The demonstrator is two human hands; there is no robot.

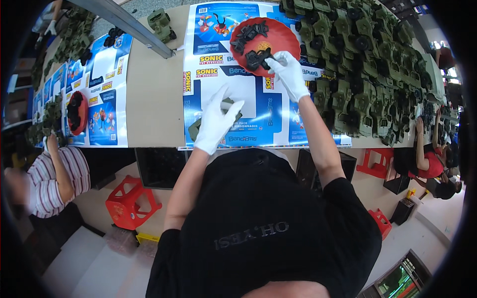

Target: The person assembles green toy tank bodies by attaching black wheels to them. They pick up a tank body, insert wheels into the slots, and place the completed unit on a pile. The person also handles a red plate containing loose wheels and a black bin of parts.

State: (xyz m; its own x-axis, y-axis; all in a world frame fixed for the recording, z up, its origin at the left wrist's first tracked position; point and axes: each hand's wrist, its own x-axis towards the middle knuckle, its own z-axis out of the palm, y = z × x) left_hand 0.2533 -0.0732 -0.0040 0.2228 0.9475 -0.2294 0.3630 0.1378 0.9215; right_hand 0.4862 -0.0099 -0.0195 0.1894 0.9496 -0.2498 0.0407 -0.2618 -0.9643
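Several small black plastic parts (250, 39) lie heaped in a shallow red dish (285, 35), which sits at the far edge of the work surface. The right hand (289, 74), in a white glove, reaches into the near rim of the dish; its fingertips pinch one black part (258, 58) out of the heap. The dish appears to serve as a parts bin, keeping the loose pieces gathered within arm's reach.

The left hand (216, 121), also gloved in white, is closed around an olive-green toy vehicle (198, 128) and holds it low, just above a flattened blue-and-white printed carton sheet (258, 116). Only the vehicle's edges show past the glove. Holding the body steady near the torso likely leaves it ready to receive a part. The sheet evidently acts as a mat over the tan table (154, 94).

To the right of the dish, a dense pile of green toy vehicles (367, 64) covers the table. One single green vehicle (161, 24) stands apart at the far left, beside a grey metal bar (129, 25).

Further left, a second red dish (77, 113) rests on another printed sheet. A person in a striped shirt (54, 179) works there. Red stools (130, 202) stand on the floor below.
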